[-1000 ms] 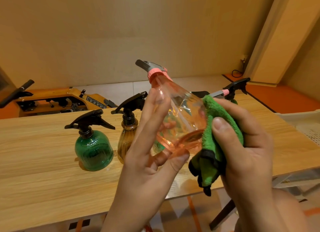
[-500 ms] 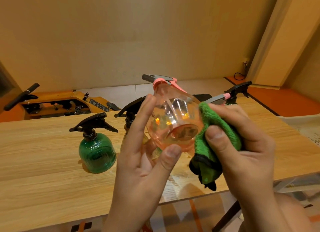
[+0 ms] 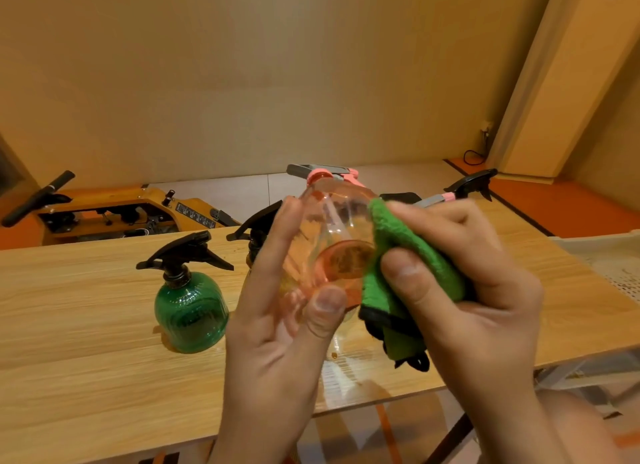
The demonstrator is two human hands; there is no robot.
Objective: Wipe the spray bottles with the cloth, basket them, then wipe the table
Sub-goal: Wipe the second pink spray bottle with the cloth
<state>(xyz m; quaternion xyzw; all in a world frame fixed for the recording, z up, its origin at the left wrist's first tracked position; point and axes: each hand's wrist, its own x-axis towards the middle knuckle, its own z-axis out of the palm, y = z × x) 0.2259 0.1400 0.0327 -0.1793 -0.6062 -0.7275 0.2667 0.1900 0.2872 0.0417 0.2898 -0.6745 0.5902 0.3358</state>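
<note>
I log: pink bottle (image 3: 325,228) held above table (image 3: 69,359). Long axis points away from me, base toward camera, nozzle at far end. Left hand (image 3: 277,325) grips bottle's left flank, thumb on base rim. Right hand (image 3: 467,290) clutches green cloth (image 3: 405,256), pressed to bottle's right flank. Bottle clear, pink-tinted. My judgement: next wipe needs turn about that axis.

Orange machine (image 3: 114,209) (black handle (image 3: 38,197)), wall cable (image 3: 473,156)

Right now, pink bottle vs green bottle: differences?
Pink bottle is held off the table in the left hand, tipped base toward the camera; green bottle stands upright on the table, untouched. Pink is pale and clear with a grey-pink sprayer; green is dark, ribbed, with a black sprayer. The cloth in the right hand touches pink, not green. Both are trigger spray bottles.
</note>
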